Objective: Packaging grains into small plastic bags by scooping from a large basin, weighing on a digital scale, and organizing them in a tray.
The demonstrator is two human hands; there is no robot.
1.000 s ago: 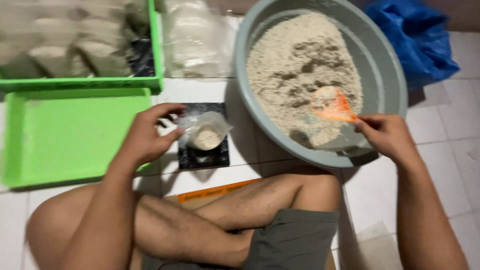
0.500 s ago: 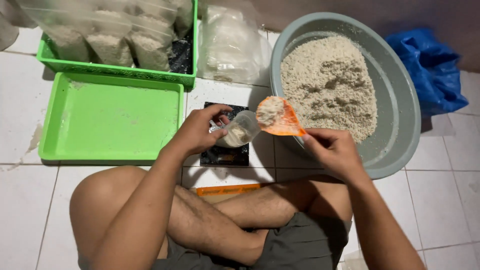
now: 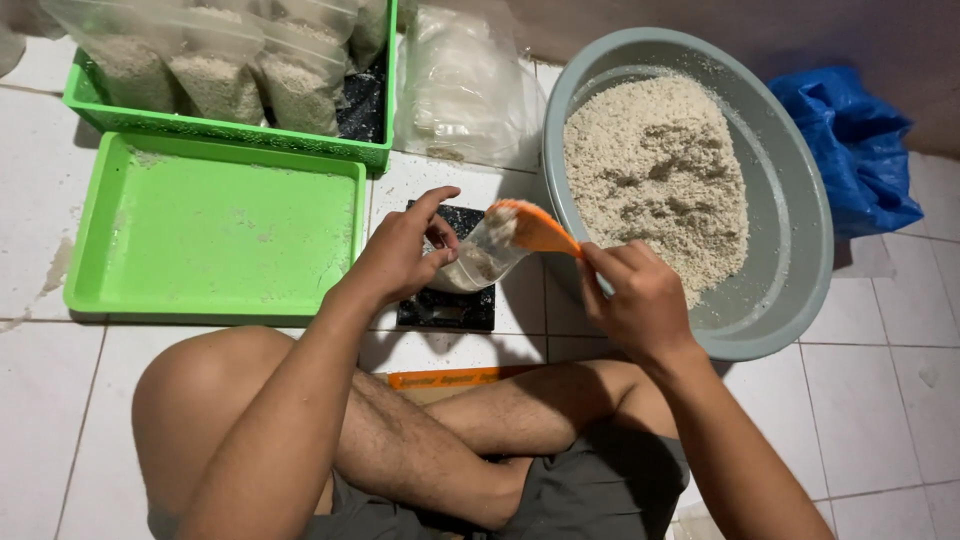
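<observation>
My left hand (image 3: pixel 402 252) holds a small clear plastic bag (image 3: pixel 480 259) open over a black scale (image 3: pixel 447 305) on the floor; the bag has pale grain in its bottom. My right hand (image 3: pixel 636 300) grips an orange scoop (image 3: pixel 535 229), tipped with its lip at the bag's mouth. Just right of both hands stands a large grey basin (image 3: pixel 800 230) heaped with pale grain (image 3: pixel 655 170).
A shallow green tray (image 3: pixel 215 230) lies left of the scale. Behind it a green crate (image 3: pixel 230 135) holds several filled grain bags. A pile of clear bags (image 3: pixel 465 90) lies behind the scale. A blue plastic bag (image 3: pixel 855 145) is at the right. My crossed legs fill the foreground.
My right hand lifted the scoop from the basin across to the bag, then tipped it at the bag's mouth. My left hand stayed on the bag.
</observation>
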